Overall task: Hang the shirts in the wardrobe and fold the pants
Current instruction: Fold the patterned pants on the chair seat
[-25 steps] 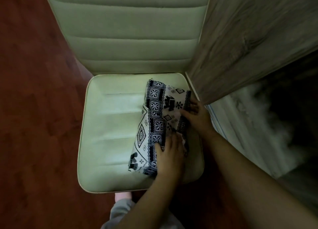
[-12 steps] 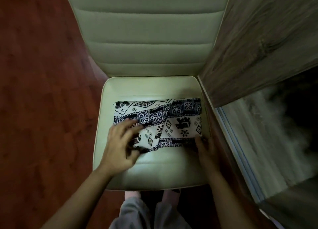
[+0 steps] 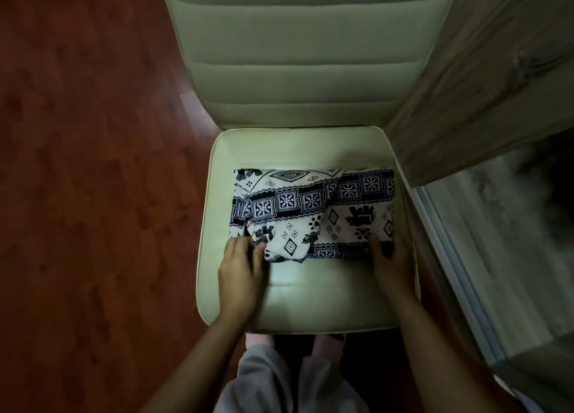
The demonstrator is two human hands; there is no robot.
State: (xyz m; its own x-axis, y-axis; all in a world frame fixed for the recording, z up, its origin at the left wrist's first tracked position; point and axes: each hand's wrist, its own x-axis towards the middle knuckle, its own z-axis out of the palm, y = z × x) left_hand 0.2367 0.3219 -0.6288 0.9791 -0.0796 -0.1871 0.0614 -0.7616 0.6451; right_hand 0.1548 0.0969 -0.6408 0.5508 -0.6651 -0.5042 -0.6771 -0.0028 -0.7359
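The black-and-white patterned pants point(image 3: 313, 207) lie folded in a wide band across the pale green chair seat point(image 3: 310, 297). My left hand point(image 3: 240, 273) is at the band's near left end, and its fingertips pinch a loose rounded flap there. My right hand point(image 3: 393, 263) rests with straight fingers on the near right corner of the pants and presses it to the seat. No shirt shows in this view.
The padded chair back point(image 3: 304, 55) rises behind the seat. A wood-grain wardrobe door point(image 3: 484, 80) stands right against the chair, with the dim wardrobe interior point(image 3: 512, 242) below it. Red-brown wooden floor point(image 3: 93, 195) spreads to the left. My legs in grey trousers point(image 3: 279, 381) are below.
The pants were turned from lengthwise to lying across the seat. My left hand moved from their middle to the near left end; my right hand stays at the right corner.
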